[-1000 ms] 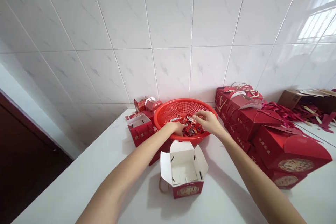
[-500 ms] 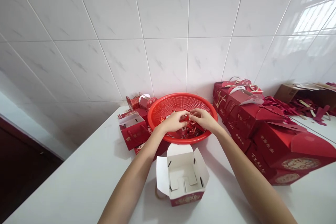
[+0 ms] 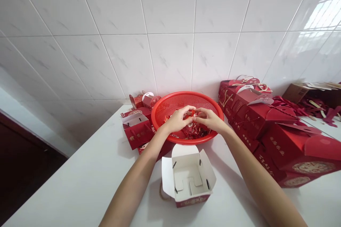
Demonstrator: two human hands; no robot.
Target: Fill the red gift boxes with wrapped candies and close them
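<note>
- Evidently, taking the red basket [image 3: 186,94] as the clock's centre with twelve at the tiled wall [image 3: 173,65], a small red box [image 3: 137,135] with its top open sits at nine o'clock, close by the rim, where it leaves the near side free for the arms.
- The left hand [image 3: 176,120] comes in from seven o'clock, over the rim, fingers bent inward around red wrapped packets [image 3: 196,133]; the fingertips are partly hidden, so I cannot tell whether any packet is firmly grasped.
- Those packets lie low in the basket, probably kept together by its sloping sides.
- At six o'clock, just beside the basket, stands a white-lined box [image 3: 194,200], flaps splayed outward, apparently so its mouth stays wide.
- The right hand [image 3: 211,120] enters from five o'clock, fingers curled toward the left hand's, likely to corral packets between them; its grip too I cannot tell.
- Stacked red boxes [image 3: 303,145] run from three to four o'clock, seemingly piled to save table space.
</note>
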